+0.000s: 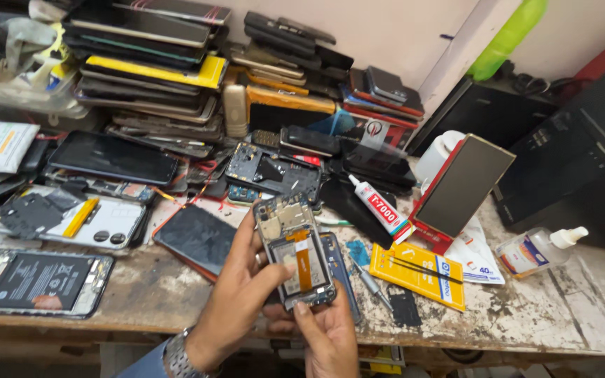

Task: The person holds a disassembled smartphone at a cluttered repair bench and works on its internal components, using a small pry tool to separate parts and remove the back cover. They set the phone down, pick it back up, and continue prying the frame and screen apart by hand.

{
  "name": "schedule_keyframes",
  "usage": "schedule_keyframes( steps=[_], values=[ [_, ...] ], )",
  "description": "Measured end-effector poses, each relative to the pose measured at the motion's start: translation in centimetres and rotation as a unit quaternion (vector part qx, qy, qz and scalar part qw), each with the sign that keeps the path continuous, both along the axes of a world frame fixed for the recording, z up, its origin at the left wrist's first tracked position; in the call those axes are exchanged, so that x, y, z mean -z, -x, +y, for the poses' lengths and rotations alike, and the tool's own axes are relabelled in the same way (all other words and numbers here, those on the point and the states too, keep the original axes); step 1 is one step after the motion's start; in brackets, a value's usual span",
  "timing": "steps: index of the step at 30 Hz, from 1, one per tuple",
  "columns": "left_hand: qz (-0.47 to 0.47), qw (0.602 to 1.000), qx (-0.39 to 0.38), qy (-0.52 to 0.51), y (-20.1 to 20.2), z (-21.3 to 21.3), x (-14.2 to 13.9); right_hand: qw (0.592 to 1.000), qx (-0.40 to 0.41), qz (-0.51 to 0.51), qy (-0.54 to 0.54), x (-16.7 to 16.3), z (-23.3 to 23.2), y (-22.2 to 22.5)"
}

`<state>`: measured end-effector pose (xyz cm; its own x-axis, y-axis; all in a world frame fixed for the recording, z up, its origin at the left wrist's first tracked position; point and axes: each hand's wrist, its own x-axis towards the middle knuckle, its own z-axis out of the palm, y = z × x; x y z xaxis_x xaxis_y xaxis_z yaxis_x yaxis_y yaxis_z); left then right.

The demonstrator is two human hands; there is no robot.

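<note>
Opened phone (295, 252) is gripped by both hands, left (236, 301) and right (327, 336); orange flex under the left thumb probably gets lifted next, gently.

We note both hands raised over the worktop (526, 315): the left hand (236, 294) and right hand (327, 332) jointly hold an opened phone (295, 252), its back off and an orange flex cable (303, 262) exposed. A glue tube (381, 208) lies just beyond, beside stacked phones (148, 63).
</note>
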<state>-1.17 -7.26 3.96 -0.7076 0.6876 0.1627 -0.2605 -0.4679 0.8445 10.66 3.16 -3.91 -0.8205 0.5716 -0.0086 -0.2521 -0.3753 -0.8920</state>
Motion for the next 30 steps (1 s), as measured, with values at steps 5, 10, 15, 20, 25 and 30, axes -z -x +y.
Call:
schedule_keyframes(
  steps=[5,10,15,20,25,30],
  values=[
    [-0.033,0.999,-0.015,-0.013,0.1,1.3,-1.2,0.999,0.031,0.012,-0.022,-0.3,-1.1,0.7],
    [-0.034,0.998,-0.041,0.019,0.1,2.5,-2.0,0.987,0.074,0.065,-0.130,1.2,-1.8,1.5],
    [-0.011,0.999,-0.019,0.030,0.6,2.9,-1.7,0.881,0.196,-0.143,-0.407,2.4,-2.1,1.2],
    [-0.077,0.990,0.110,-0.048,2.6,2.2,-0.7,0.799,0.139,0.021,-0.585,1.0,0.8,1.0],
    [-0.089,0.961,0.231,-0.123,3.9,0.4,0.1,0.780,0.146,0.046,-0.606,-3.1,3.9,-0.5],
    [-0.151,0.929,0.280,-0.190,2.3,-0.2,0.5,0.780,0.192,0.063,-0.593,-8.8,4.2,-0.9]
  ],
)
